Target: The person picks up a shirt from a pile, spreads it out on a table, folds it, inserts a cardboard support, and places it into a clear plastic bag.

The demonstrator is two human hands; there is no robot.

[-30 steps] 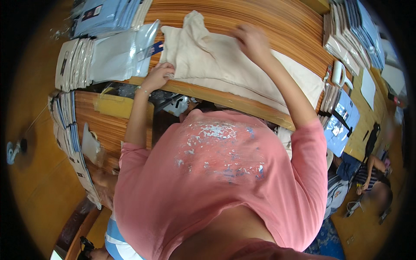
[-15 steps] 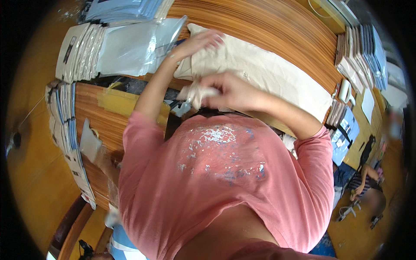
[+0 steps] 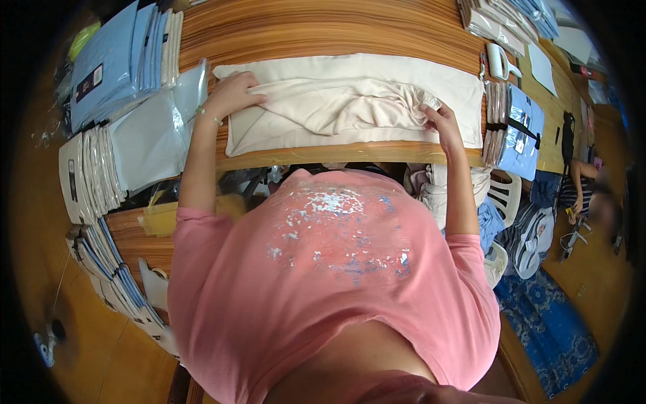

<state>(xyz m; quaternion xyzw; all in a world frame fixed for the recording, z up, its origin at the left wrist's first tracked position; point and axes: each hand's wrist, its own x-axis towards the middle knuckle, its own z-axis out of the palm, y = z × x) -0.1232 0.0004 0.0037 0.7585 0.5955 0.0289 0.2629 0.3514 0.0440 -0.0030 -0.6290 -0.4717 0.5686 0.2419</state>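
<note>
Striped wood tabletop (image 3: 323, 30), with a cream garment (image 3: 350, 111) laid lengthwise across the upper middle of the frame.
Half a second ago the right hand (image 3: 443, 121) held bunched cloth near the centre; now it is at the garment's right part, fingertips drawn narrow on a gathered fold (image 3: 410, 97), and the cloth runs in creases between both hands. The left hand (image 3: 233, 95) rests on the left end, a gap showing beside its thumb; whether its fingers grip cloth, I cannot quite tell. The front edge (image 3: 323, 153) runs just below the garment, a strapped stack (image 3: 519, 128) sits just beside its right end, clear bags (image 3: 151, 135) lie at left, and open wood spans the top.
</note>
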